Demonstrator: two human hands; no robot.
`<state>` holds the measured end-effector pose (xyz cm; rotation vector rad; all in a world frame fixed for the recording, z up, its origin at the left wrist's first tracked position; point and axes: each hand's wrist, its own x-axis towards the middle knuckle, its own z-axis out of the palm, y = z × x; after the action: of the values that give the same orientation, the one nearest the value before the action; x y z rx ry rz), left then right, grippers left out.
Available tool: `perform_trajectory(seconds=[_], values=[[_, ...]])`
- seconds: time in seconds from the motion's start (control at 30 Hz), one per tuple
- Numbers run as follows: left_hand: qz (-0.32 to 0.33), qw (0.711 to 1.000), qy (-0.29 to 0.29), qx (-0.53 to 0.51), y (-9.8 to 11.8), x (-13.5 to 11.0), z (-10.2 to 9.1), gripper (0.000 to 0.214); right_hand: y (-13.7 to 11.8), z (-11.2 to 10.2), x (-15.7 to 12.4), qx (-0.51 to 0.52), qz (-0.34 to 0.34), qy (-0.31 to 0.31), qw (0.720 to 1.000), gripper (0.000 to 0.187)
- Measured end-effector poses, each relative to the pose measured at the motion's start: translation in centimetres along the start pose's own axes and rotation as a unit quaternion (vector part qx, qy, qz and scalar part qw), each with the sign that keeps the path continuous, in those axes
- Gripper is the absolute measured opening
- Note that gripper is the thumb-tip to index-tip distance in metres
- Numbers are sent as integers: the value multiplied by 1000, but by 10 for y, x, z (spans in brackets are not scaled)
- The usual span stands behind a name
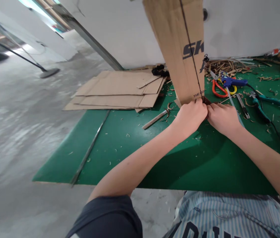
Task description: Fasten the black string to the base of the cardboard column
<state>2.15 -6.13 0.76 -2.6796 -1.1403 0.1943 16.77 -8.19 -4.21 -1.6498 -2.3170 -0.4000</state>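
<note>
A tall strip of brown corrugated cardboard (177, 46) stands upright on the green work mat (120, 155), with a black line drawn down it and large dark printed letters. My left hand (189, 117) and my right hand (222, 119) grip its lower end side by side, fingers meeting at the bottom edge. The top of the strip runs out of the frame. Just right of my right hand lies a thin metal rule (235, 107), partly under that hand. A blue hot glue gun (232, 82) and orange-handled scissors (220, 89) lie beyond it.
Flat cardboard sheets (117, 92) are stacked on the mat's far left. A long metal bar (87, 152) and a wooden strip (154, 119) lie among scattered shavings. Teal pliers (261, 102) and a craft knife (242, 105) sit right. The mat's near edge drops to a concrete floor (30, 132).
</note>
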Motion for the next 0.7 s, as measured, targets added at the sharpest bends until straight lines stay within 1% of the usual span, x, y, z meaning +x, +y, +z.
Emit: perform_trajectory(seconds=[0.17,0.3,0.33,0.4,0.43,0.47,0.5,0.53,0.57,0.63,0.67,0.7], values=[[-30,999,-11,-6,7,2,3,26,4,-2,1,6,0,-17,1000,28],[-26,999,-22,-1,11,3,0,32,3,-1,-2,46,24,-35,998,24],[-23,999,-23,-1,12,3,0,33,1,-1,-3,63,40,-37,997,24],[-19,1000,-25,-2,12,3,-1,33,-2,0,-5,115,94,-38,988,26],[-20,999,-27,-4,12,3,-1,33,-4,0,-6,156,130,-37,979,27],[-24,999,-30,-8,11,3,-1,33,-6,0,-5,210,166,-43,963,23],[-28,999,-33,-13,11,3,-1,33,-8,-1,-5,277,202,-62,937,16],[-32,999,-37,-19,11,3,-2,33,-10,-2,-3,356,236,-93,899,9],[-36,998,-39,-24,10,3,-2,32,-11,-3,-1,437,267,-128,849,5],[-41,998,-44,-33,10,3,-3,31,-14,-7,2,582,320,-184,725,9],[-44,997,-47,-36,10,3,-4,31,-16,-8,3,638,343,-192,662,11],[-47,997,-49,-37,10,3,-4,31,-16,-10,5,681,363,-186,608,12]])
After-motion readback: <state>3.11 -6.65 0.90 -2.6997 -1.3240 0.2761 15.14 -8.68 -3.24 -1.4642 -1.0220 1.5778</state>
